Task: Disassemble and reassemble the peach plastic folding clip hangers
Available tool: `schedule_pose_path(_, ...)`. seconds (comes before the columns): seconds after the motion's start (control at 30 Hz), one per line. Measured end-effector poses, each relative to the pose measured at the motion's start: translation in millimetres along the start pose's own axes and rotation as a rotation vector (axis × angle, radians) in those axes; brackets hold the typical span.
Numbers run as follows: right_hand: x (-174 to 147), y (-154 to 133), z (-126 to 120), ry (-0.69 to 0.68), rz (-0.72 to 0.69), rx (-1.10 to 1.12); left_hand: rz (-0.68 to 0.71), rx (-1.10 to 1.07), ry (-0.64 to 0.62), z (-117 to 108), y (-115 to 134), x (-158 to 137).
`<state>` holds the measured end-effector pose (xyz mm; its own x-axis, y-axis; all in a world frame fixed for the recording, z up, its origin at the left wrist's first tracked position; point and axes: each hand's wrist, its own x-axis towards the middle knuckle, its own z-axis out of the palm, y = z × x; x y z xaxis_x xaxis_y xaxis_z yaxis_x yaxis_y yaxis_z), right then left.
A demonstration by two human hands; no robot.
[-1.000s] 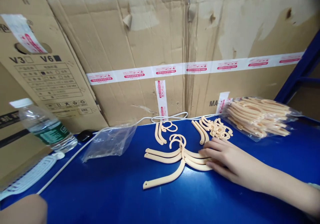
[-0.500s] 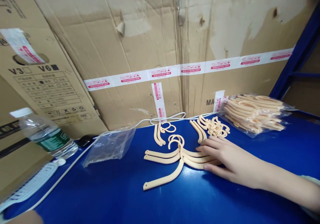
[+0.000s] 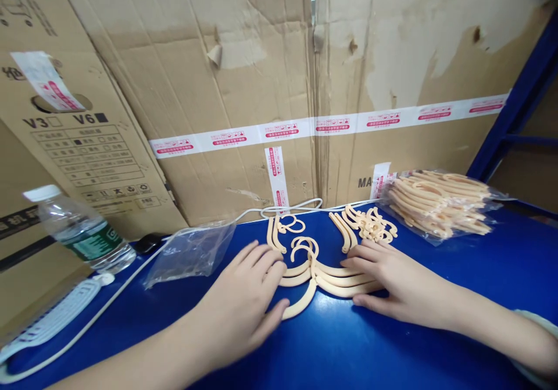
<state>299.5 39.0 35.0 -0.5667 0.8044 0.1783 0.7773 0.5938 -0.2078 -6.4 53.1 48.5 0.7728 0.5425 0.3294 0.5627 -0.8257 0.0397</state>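
Several beige plastic hangers lie stacked on the blue table, with their hooks overlapping at the centre. Over their left arms reaches my left hand, fingers stretched out and thumb apart beside the lowest arm; its palm hides the ends. My right hand lies around the right arms, fingers across the top and thumb against the near edge. Behind the stack are two loose hanger arms with a few hooks. More loose arms lie near my right fingertips, beside a pile of loose hooks.
A clear bag of hanger arms is at the back right. To the left are an empty plastic bag, a water bottle, a white cable and a pale blue slotted object. Cardboard boxes stand behind the table.
My left hand has come in from the lower left edge and is now over the hangers' left arms. The nearest hanger's left arm has swung closer to the others. My right hand stays nearly still.
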Motion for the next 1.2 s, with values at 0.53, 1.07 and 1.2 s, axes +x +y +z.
schedule_pose_path(0.53, 4.4, 11.2, 7.9, -0.032, 0.042, 0.085, -0.073, -0.335, 0.028, 38.1, -26.3, -0.8)
schedule_pose_path(1.07, 138.5, 4.7, -0.6, 0.089, -0.025, -0.010, 0.032, -0.075, -0.038, 36.3, -82.4, 47.5)
schedule_pose_path(1.2, 165.5, 6.2, 12.4, 0.019, 0.010, -0.030, 0.051, 0.000, -0.070, 36.6, -86.1, 49.4)
